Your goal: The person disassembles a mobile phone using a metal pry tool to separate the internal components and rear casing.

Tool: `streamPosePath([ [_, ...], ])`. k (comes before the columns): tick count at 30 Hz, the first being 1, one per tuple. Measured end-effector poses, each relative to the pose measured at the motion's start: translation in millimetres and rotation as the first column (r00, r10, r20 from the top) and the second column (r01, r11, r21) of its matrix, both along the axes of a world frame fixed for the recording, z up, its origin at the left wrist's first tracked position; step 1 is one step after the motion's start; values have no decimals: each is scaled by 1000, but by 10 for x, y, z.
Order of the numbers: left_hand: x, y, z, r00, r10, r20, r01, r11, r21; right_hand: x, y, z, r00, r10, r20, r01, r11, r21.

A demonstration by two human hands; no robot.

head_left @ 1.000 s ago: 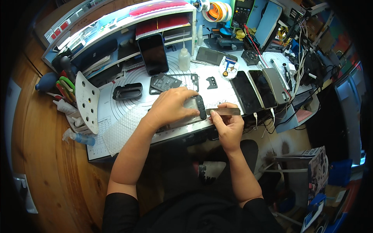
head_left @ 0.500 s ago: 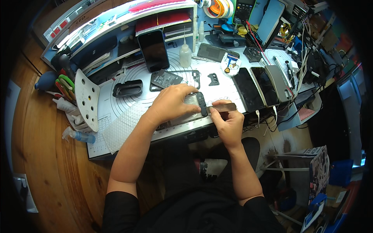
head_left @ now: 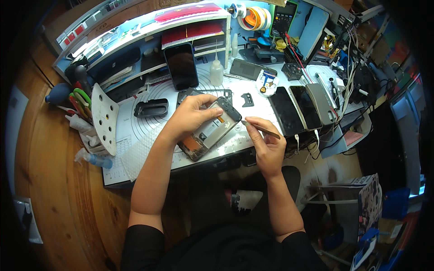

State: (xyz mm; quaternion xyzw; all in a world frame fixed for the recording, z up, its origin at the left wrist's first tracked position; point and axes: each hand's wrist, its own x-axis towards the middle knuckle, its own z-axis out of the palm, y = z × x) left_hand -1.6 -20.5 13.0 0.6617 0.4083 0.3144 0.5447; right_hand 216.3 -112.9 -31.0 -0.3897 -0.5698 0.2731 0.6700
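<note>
one opened black smartphone with exposed internals (head_left: 210, 131) lies tilted at the near edge of the white work mat (head_left: 149, 117), gripped by the left hand (head_left: 192, 115), fingers curled over its far end. the right hand (head_left: 266, 142) pinches one thin metal pry tool (head_left: 261, 129) just right of it. three flat dark phones (head_left: 300, 108) lie side by side, farther right.

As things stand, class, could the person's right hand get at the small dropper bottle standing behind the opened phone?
Probably not freely: the right hand already pinches a thin metal tool, and the left hand with the opened phone sits between it and the dropper bottle.
</note>
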Motion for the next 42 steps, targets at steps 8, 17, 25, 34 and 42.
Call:
streamPosePath([
  [8,45,34,-127,1000,-18,20,19,999,-48,-42,281,-90,998,62,-28,-64,997,-53],
  [17,102,-2,-167,996,20,92,0,978,-211,-56,255,-123,998,62,-28,-65,988,-137],
  [25,140,-31,-75,999,1,33,9,952,-306,-70,221,-95,999,49,11,-47,991,-128],
  [34,140,18,-170,997,1,74,25,938,-345,-62,212,-117,999,38,2,-37,988,-151],
  [42,142,30,-201,999,-6,54,23,945,-327,-68,207,-122,999,26,43,-20,992,-128],
])
